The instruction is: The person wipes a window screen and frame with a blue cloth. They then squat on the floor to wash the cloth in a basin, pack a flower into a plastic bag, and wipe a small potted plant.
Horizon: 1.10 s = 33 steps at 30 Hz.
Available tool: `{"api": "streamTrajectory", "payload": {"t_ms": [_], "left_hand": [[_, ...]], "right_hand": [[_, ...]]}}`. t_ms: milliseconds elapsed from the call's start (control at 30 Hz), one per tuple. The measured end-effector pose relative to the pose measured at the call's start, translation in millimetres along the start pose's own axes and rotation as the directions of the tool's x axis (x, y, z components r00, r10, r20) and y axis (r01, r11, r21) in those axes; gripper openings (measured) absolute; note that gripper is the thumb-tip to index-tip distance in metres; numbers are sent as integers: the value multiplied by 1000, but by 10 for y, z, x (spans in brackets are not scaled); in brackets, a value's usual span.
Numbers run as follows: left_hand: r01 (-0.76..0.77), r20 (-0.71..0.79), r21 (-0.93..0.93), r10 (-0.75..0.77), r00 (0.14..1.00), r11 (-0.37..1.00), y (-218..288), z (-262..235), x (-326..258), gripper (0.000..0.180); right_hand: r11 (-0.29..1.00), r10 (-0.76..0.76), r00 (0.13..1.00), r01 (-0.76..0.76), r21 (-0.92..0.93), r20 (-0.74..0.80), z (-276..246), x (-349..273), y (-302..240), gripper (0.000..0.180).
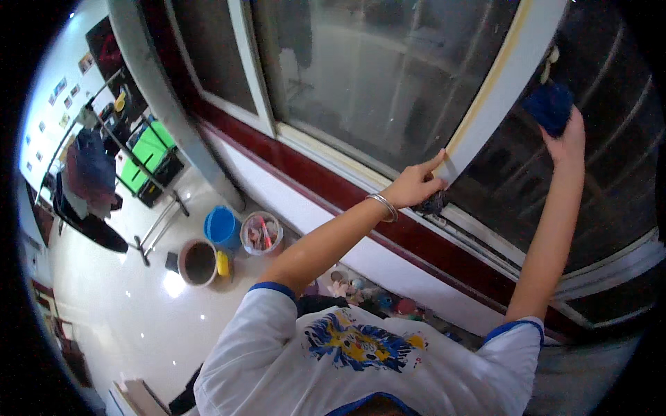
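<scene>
Two apart: right hand (567,143) clamped on dark-blue wad (550,107) beside dark glass (603,180); left hand (414,186) on white frame (501,76), likely bracing, grip hidden, can't tell.

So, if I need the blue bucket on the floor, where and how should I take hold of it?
The blue bucket is probably best gripped by its rim, at the picture's upper left, coming from above. It seems to stand upright, mouth up, and that side looks free; the white tub crowds its right, the pinkish bucket its lower left.
</scene>
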<state>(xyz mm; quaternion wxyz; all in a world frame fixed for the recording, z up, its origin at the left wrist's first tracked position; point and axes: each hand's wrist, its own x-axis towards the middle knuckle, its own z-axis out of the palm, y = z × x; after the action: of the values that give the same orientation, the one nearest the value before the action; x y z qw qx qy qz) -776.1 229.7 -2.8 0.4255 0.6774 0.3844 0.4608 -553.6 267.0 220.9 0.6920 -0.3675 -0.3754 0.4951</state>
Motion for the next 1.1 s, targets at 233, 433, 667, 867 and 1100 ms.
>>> {"api": "streamTrajectory", "payload": {"t_ms": [233,433,667,867,1100], "left_hand": [[298,-75,-417,-359,930,859,-414,-459,-829,37],[394,-44,-757,-643,764,521,-1015,-1267,-1841,31],[48,-105,-977,-661,743,208,-1514,-2416,-3185,34],[-81,-153,-988,-717,680,134,-2021,-3467,-4542,39],[-264,-241,-952,-907,345,153,-2588,-3951,-6188,37]], "right_hand": [[956,214,975,-222,193,65,-529,-555,880,28],[761,547,758,-627,165,354,-391,-1360,2101,32],[579,754,555,-814,43,352,484,-2208,3663,29],[452,892,447,-890,-69,69,1462,-3089,4755,24],[241,962,228,-967,-79,149,2242,-3704,5893,17]]}}
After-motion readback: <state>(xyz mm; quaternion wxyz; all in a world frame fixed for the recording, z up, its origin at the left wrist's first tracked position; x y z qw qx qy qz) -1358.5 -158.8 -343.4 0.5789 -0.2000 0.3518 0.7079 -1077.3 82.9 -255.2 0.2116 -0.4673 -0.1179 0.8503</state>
